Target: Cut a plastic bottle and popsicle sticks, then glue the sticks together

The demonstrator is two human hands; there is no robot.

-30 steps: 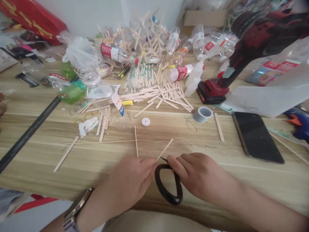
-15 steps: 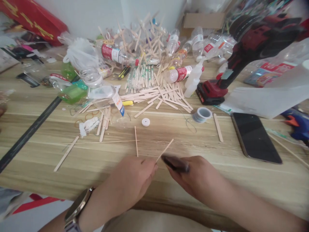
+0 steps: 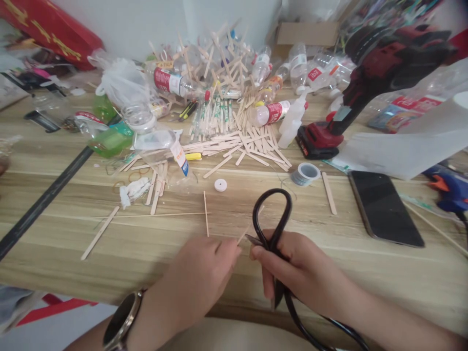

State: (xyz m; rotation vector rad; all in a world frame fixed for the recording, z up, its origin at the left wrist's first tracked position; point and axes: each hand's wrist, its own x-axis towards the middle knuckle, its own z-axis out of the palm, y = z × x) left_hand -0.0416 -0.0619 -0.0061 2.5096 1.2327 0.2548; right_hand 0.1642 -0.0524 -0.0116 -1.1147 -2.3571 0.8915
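Observation:
My left hand (image 3: 210, 265), closed with the palm down, wears a watch (image 3: 122, 319) at its wrist. From its fingertips a thin wooden stick (image 3: 244, 234) slants up to the right. Black-handled scissors (image 3: 274, 241) are gripped in my right hand (image 3: 296, 265), one loop pointing up and the other hanging toward my lap. The blades are apart, one tip near the stick. Beyond my left hand, a short thin stick (image 3: 206, 209) crosses the end of a longer thin stick (image 3: 157, 215) on the table.
Behind lie a white round cap (image 3: 220, 185), a pile of craft sticks (image 3: 234, 141) and plastic bottles (image 3: 276, 112). To the right are a grey spool (image 3: 305, 174), a phone (image 3: 385, 207), a red power tool (image 3: 321, 136) and a blue glue gun (image 3: 451, 187).
The scissors have turned in my right hand, so their loops and parted blades now show. My left hand stays nearly in place with the stick.

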